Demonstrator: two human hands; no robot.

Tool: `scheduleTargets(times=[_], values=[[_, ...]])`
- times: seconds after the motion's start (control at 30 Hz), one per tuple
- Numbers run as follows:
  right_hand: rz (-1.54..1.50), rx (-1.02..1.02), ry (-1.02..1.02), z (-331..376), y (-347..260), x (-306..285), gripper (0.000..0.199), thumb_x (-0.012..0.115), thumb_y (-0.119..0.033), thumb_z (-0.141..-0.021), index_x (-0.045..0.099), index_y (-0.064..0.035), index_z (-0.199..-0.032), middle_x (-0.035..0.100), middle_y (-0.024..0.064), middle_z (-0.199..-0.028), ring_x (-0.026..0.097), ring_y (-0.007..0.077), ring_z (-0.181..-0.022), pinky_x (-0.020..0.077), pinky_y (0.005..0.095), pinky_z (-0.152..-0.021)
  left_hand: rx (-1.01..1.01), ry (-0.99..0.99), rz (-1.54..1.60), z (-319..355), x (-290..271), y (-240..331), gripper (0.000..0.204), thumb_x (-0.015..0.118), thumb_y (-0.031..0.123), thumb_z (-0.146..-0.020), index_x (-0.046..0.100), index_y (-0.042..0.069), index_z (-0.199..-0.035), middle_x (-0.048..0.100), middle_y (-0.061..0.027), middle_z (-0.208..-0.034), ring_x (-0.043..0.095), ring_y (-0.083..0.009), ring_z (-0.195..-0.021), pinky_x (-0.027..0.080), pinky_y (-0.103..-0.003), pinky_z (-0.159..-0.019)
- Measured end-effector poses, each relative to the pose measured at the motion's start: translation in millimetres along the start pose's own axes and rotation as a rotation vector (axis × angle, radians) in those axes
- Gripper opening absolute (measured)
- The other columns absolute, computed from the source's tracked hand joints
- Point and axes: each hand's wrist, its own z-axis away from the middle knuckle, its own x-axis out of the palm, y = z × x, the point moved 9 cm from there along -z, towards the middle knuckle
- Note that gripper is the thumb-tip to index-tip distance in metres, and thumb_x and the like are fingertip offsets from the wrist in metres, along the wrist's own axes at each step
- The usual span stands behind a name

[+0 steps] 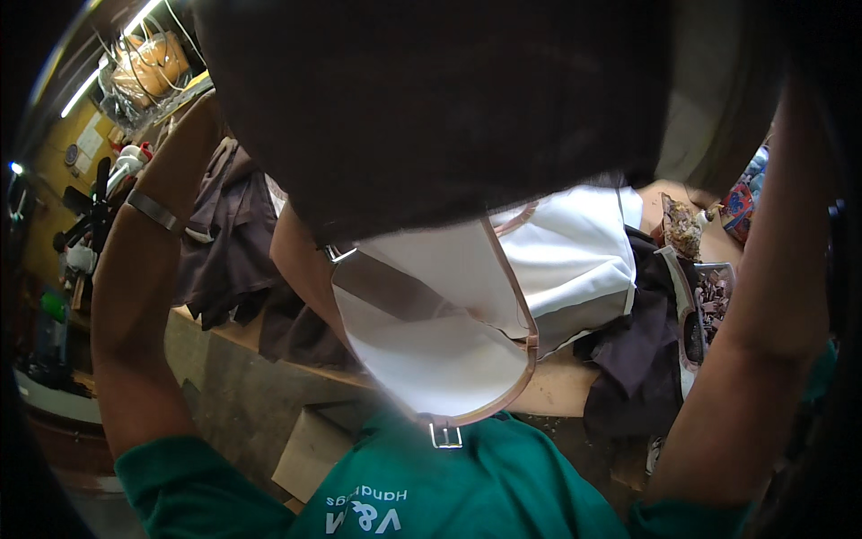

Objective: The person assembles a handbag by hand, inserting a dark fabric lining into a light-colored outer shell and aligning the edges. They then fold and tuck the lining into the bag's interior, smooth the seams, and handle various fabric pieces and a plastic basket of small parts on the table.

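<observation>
Left of the raised dark fabric (467, 108), your left hand (196, 130) meets its edge; whether it grasps cannot be told. Directly below the fabric, the tan-edged white piece (422, 359) gapes toward you, presumably suspended so its interior is exposed. To the fabric's right, your right forearm (763, 323) rises, right hand hidden, grip indeterminate.

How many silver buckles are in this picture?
2 that I can see: the lower buckle in front of the green shirt, and the upper buckle by the dark cloth's bottom-left edge. The cloth may hide others.
</observation>
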Motion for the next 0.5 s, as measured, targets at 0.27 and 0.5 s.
scheduleTargets(times=[0.27, 0.5], values=[[-0.051, 0.006, -0.053, 64.5, -12.4, 135.2, 0.025, 0.044, 0.001, -0.071, 0.047, 0.0045, -0.095, 0.056, 0.0303, -0.08, 0.057, 0.0433, -0.078, 0.0463, 0.0449, -0.063, 0.118, -0.095, 0.162, -54.6, 29.8, 2.1, 0.042, 0.057, 0.002, -0.068, 0.046, -0.003, -0.108, 0.058, -0.0091, -0.078, 0.057, -0.0129, -0.059, 0.045, -0.024, -0.049], [-0.334, 0.211, -0.026, 127.0, 3.7, 152.5, 0.027, 0.043, 0.003, -0.069, 0.047, 0.0055, -0.096, 0.054, 0.0325, -0.078, 0.053, 0.0445, -0.083, 0.0439, 0.0451, -0.069, 0.211, -0.2, 0.125, -60.2, 63.2, 23.2, 0.042, 0.056, 0.002, -0.069, 0.045, -0.003, -0.11, 0.058, -0.0096, -0.08, 0.057, -0.0126, -0.06, 0.046, -0.024, -0.05]])
